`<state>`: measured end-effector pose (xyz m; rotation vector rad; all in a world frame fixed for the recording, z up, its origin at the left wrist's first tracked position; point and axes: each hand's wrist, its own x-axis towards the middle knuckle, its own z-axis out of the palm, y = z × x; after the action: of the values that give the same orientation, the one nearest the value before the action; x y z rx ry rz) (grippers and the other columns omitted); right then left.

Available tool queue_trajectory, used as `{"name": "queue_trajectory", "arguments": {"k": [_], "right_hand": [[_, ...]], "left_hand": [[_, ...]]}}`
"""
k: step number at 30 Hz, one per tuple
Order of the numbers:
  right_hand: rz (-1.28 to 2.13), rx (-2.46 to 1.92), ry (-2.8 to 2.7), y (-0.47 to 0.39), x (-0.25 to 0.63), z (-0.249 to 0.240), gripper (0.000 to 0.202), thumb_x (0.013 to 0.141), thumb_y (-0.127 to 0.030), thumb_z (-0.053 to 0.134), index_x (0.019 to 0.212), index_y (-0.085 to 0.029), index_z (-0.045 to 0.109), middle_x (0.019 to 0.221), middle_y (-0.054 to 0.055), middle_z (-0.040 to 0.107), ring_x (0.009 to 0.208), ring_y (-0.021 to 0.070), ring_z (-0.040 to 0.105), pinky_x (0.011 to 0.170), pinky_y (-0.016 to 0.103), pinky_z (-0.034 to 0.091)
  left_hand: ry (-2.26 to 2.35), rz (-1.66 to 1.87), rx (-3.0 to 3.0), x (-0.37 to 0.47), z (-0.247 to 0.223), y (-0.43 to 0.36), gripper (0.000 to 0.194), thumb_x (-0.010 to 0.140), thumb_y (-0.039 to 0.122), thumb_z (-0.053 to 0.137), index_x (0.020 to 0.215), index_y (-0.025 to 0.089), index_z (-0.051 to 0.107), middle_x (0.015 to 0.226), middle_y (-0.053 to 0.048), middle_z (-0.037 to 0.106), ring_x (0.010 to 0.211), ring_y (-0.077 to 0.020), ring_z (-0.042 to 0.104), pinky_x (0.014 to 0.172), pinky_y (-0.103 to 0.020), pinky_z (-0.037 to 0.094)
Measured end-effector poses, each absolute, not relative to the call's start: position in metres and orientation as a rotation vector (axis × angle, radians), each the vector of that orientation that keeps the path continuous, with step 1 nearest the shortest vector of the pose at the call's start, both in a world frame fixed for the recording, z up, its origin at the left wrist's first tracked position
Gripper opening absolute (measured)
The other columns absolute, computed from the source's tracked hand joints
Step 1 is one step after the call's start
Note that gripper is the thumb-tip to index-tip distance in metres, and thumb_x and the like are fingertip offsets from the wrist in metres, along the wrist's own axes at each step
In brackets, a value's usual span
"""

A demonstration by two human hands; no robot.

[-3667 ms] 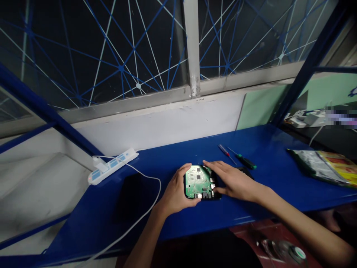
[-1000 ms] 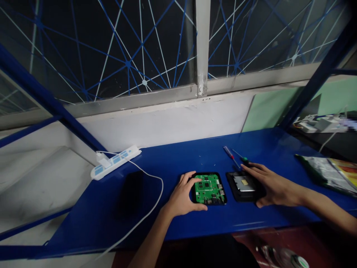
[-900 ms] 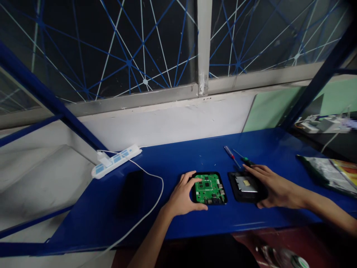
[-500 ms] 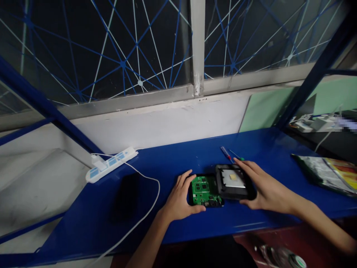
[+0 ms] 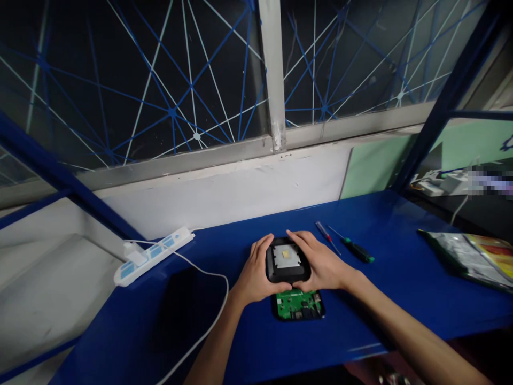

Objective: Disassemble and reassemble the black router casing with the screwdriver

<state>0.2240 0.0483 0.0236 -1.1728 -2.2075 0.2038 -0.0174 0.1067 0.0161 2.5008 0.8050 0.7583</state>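
A black cover with a silver metal plate and a small yellowish pad on it is held between both hands. My left hand grips its left side, and my right hand grips its right side. Just below the cover, nearer to me, a green circuit board in a black shell lies on the blue table; its far part is hidden by the cover and my hands.
A red-and-clear screwdriver and a green-handled screwdriver lie right of the hands. At left are a white power strip, a white cable and a dark object. A shiny packet lies at far right.
My right hand has brought the black cover left, over the board's far part. My left hand has left the board and taken the cover's left side. The green-handled screwdriver is now uncovered.
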Motion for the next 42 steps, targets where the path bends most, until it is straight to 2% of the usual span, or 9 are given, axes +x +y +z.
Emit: {"name": "queue_trajectory", "arguments": {"k": [4, 10, 16, 21, 26, 33, 38, 42], "right_hand": [[0.179, -1.135, -2.201, 0.048, 0.224, 0.018, 0.119, 0.068, -0.056, 0.076, 0.159, -0.019, 0.01, 0.143, 0.023, 0.042, 0.13, 0.0426, 0.045, 0.105, 0.061, 0.045], [0.168, -1.15, -2.183, 0.041, 0.224, 0.02, 0.118, 0.071, -0.056, 0.074, 0.159, -0.021, 0.005, 0.142, 0.022, 0.044, 0.13, 0.0428, 0.047, 0.104, 0.06, 0.047], [0.13, -1.185, -2.214, 0.037, 0.224, 0.016, 0.115, 0.073, -0.055, 0.074, 0.159, -0.02, 0.005, 0.143, 0.024, 0.043, 0.132, 0.0432, 0.046, 0.105, 0.061, 0.047], [0.12, -1.2, -2.21, 0.033, 0.226, 0.016, 0.115, 0.073, -0.053, 0.074, 0.159, -0.019, 0.006, 0.145, 0.025, 0.043, 0.134, 0.0447, 0.045, 0.105, 0.063, 0.047], [0.133, -1.196, -2.205, 0.033, 0.225, 0.014, 0.113, 0.075, -0.055, 0.074, 0.159, -0.019, 0.008, 0.147, 0.024, 0.043, 0.136, 0.0444, 0.044, 0.108, 0.062, 0.045], [0.304, -1.265, -2.162, 0.033, 0.229, 0.013, 0.116, 0.074, -0.058, 0.076, 0.16, -0.019, 0.009, 0.157, 0.023, 0.035, 0.143, 0.0435, 0.038, 0.111, 0.062, 0.043], [0.422, -1.283, -2.139, 0.033, 0.234, 0.011, 0.12, 0.071, -0.056, 0.08, 0.161, -0.023, 0.007, 0.16, 0.019, 0.032, 0.145, 0.0428, 0.034, 0.114, 0.063, 0.039], [0.496, -1.318, -2.118, 0.034, 0.235, 0.009, 0.12, 0.07, -0.044, 0.083, 0.161, -0.026, 0.006, 0.161, 0.017, 0.03, 0.147, 0.0415, 0.032, 0.115, 0.062, 0.04]], "left_hand": [[0.832, 0.721, 2.528, -0.021, 0.014, 0.106, 0.129, 0.052, 0.042, 0.097, 0.155, 0.025, 0.02, 0.152, -0.017, 0.039, 0.14, -0.0422, 0.037, 0.113, -0.061, 0.038], [0.778, 0.739, 2.515, -0.023, 0.017, 0.101, 0.129, 0.057, 0.048, 0.095, 0.155, 0.027, 0.015, 0.153, -0.017, 0.035, 0.141, -0.0413, 0.036, 0.115, -0.059, 0.037], [0.776, 0.721, 2.488, -0.02, 0.015, 0.094, 0.125, 0.06, 0.03, 0.093, 0.154, 0.028, 0.012, 0.154, -0.016, 0.03, 0.143, -0.0386, 0.034, 0.117, -0.056, 0.037], [0.793, 0.708, 2.492, -0.02, 0.014, 0.094, 0.129, 0.056, 0.037, 0.097, 0.154, 0.03, 0.013, 0.153, -0.015, 0.034, 0.141, -0.0383, 0.036, 0.116, -0.057, 0.038], [0.788, 0.768, 2.487, -0.021, 0.012, 0.094, 0.124, 0.057, 0.033, 0.095, 0.153, 0.027, 0.017, 0.152, -0.016, 0.037, 0.141, -0.0385, 0.037, 0.116, -0.056, 0.038], [0.737, 0.901, 2.414, -0.022, 0.005, 0.096, 0.119, 0.057, 0.031, 0.093, 0.15, 0.026, 0.02, 0.151, -0.017, 0.037, 0.14, -0.0398, 0.039, 0.114, -0.059, 0.038], [0.734, 0.927, 2.429, -0.022, 0.005, 0.097, 0.12, 0.056, 0.03, 0.093, 0.15, 0.025, 0.02, 0.148, -0.018, 0.039, 0.139, -0.0413, 0.04, 0.112, -0.062, 0.039], [0.782, 0.904, 2.448, -0.022, 0.008, 0.097, 0.122, 0.054, 0.029, 0.094, 0.151, 0.025, 0.021, 0.147, -0.017, 0.04, 0.138, -0.0413, 0.041, 0.112, -0.062, 0.04]]}}
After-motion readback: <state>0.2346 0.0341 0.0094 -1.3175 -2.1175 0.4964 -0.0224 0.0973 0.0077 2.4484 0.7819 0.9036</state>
